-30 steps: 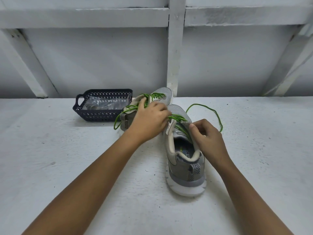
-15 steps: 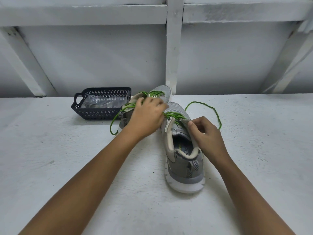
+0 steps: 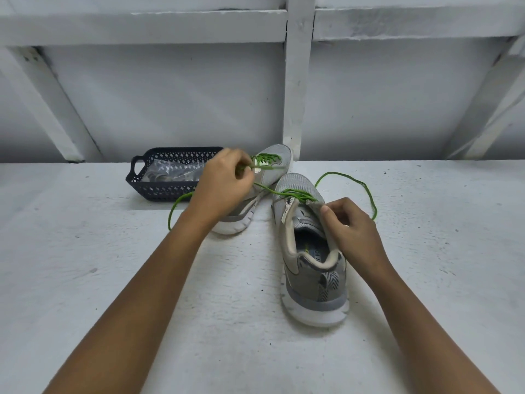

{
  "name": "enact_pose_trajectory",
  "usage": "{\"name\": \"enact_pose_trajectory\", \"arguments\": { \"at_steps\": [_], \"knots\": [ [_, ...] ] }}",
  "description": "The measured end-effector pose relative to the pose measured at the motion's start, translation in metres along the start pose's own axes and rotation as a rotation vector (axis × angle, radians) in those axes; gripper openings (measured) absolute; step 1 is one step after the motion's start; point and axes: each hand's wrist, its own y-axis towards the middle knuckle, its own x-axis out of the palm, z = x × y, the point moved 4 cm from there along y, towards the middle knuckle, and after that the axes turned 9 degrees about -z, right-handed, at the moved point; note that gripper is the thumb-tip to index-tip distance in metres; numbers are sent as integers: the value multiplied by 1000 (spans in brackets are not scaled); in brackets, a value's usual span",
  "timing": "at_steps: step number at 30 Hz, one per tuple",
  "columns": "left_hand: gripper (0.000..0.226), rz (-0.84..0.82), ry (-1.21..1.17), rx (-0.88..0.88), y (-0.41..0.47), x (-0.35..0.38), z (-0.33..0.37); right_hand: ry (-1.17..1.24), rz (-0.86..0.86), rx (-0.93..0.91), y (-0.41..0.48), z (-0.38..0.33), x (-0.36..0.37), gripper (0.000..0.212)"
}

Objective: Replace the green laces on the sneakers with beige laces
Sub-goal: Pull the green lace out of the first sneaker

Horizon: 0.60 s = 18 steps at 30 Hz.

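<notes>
Two sneakers stand on a rough, white-painted surface (image 3: 85, 280). Both have grey mesh uppers, beige collar lining and thick white soles. The near sneaker (image 3: 312, 268) is upright, heel towards the camera. The far sneaker (image 3: 272, 176) lies just beyond it, tilted and partly behind the left hand (image 3: 224, 186). Each is threaded with a thin, round cord. The near sneaker's green lace (image 3: 298, 194) loops loosely over the surface to the right, and one strand runs taut from the eyelets to the left hand, whose curled fingers pinch it. The right hand (image 3: 352, 234) pinches the upper's right edge beside the top eyelets. One dark perforated plastic basket (image 3: 159, 191) sits behind to the left, holding a clear crinkled packet (image 3: 170, 174) whose contents cannot be made out.
</notes>
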Motion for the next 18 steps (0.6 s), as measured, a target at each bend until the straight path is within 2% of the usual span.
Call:
{"name": "enact_pose_trajectory", "arguments": {
  "at_steps": [5,8,11,12,15,18],
  "knots": [
    [36,-362,146,-8,-23,14,-1,-32,-35,25,4,-1,-2,25],
    [33,-330,188,25,-21,18,1,-10,-46,71,21,2,-9,30],
    [29,-226,262,151,-12,28,9,-119,-60,88,42,6,-12,14],
    [28,-234,350,192,-9,35,10,-197,-87,89,48,7,-10,12],
    [23,-231,592,253,-3,56,10,-393,-177,127,59,11,-3,27],
    [18,-337,721,273,-2,69,15,-429,-162,155,62,11,-2,19]
  ]
}}
